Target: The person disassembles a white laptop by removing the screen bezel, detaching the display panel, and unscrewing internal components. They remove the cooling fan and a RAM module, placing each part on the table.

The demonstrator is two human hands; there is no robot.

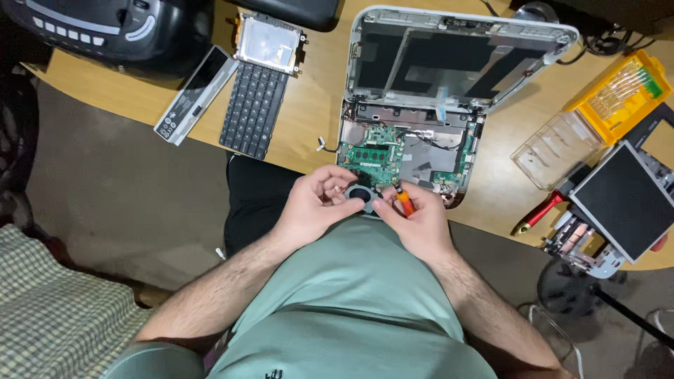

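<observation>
Surface: light wooden desk (309, 112) with a curved edge, above a grey floor; checked cloth at lower left.
Work item: opened laptop (421, 91), white shell, lid flat, green circuit board (372, 153) exposed in the base.
Left hand (316, 203): fingers curled around a small round black fan (359, 195) at the laptop's near edge.
Right hand (414, 217): closed on an orange-handled screwdriver (404, 201); tip appears to meet the fan, partly hidden.
Containers: yellow bit case (621, 91), open, holding rows of bits; its clear lid (554, 147) beside it.
Loose parts: black keyboard (254, 105), silver drive caddy (268, 43), white strip panel (196, 95), black-faced optical drive (621, 200).
</observation>
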